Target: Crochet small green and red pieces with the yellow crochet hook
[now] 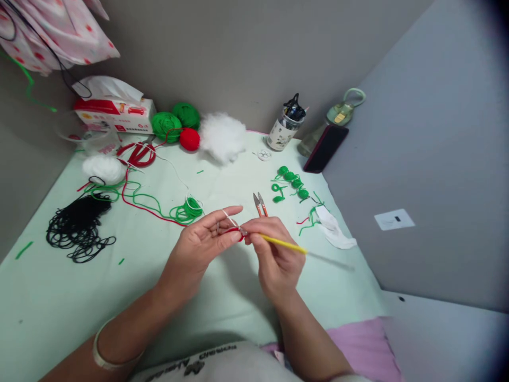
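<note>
My left hand (202, 239) pinches a small red crochet piece (242, 233) between thumb and fingers, with white yarn (227, 215) running over its raised index finger. In my right hand (278, 249) is a crochet hook with a yellow handle (284, 244); its tip meets the red piece, where fingers partly hide the stitches. Just beyond the right hand lie thread snips (260, 204) with orange handles, blades pointing away. A small coil of green yarn (191, 208) rests on the table beyond my left hand.
Black cord (79, 225), a white yarn ball (103, 170) and red-handled scissors (137, 155) lie left. Behind are a tissue box (115, 114), green yarn balls (166, 126), a red ball (190, 139) and white stuffing (222, 137). Right: small green crocheted pieces (296, 183), a phone (326, 148).
</note>
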`<state>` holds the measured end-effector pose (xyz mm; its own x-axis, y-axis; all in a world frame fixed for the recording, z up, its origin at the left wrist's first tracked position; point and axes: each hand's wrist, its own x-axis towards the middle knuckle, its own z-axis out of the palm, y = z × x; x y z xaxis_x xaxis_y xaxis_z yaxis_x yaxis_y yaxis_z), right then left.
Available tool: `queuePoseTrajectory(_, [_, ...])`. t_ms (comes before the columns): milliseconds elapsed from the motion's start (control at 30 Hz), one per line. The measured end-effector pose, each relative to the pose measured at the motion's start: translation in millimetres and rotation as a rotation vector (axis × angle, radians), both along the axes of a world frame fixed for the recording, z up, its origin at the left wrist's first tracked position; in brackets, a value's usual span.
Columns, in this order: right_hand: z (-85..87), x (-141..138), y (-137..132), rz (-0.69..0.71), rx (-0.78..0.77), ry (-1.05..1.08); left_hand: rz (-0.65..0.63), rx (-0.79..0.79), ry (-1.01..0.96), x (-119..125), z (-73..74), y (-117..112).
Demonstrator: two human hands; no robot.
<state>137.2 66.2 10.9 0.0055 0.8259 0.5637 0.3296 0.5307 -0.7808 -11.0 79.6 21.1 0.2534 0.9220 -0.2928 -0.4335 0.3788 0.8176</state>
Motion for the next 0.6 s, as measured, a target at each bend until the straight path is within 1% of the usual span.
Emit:
queuePoseTrajectory(67, [-1.7, 1, -3, -0.02, 0.102, -0.163, -0.011, -0.045, -0.061, 1, -1.6, 0])
queuePoseTrajectory(100, [-1.8, 2, -4, -0.022, 0.135, -0.212, -0.039, -0.083, -0.103, 1, -2.3, 0])
queuePoseTrajectory(133, [-1.4, 3, -3, -0.024, 0.147, -0.217, -0.067, -0.124, -0.143, 1, -3.1, 1])
queuePoseTrajectory(167, [-0.6, 4, -2, -0.03, 0.132, -0.173, -0.083, -0.159, -0.177, 1, -3.7, 3])
queuePoseTrajectory(233, [1.3, 6, 1, -0.035, 0.033, 0.027, -0.071, -0.203, -0.204, -1, -4.4, 5])
queuePoseTrajectory(300, [2.5, 6, 6, -0.007, -0.074, 0.248, -0.029, -0.199, -0.181, -2, -3.4, 6])
queuePoseTrajectory(333, [2.7, 6, 7, 0.028, -0.119, 0.314, -0.02, -0.186, -0.156, -3, -2.2, 6])
queuePoseTrajectory(400, [2.4, 4, 9, 0.086, -0.165, 0.335, -0.033, -0.148, -0.105, -3, 0.5, 5])
queuePoseTrajectory(500, [0.8, 3, 9, 0.091, -0.182, 0.303, -0.056, -0.1, -0.046, -1, 2.8, 3])
queuePoseTrajectory(600, [-1.0, 4, 9, 0.141, -0.277, 0.441, -0.07, -0.068, -0.03, -1, 0.8, 3])
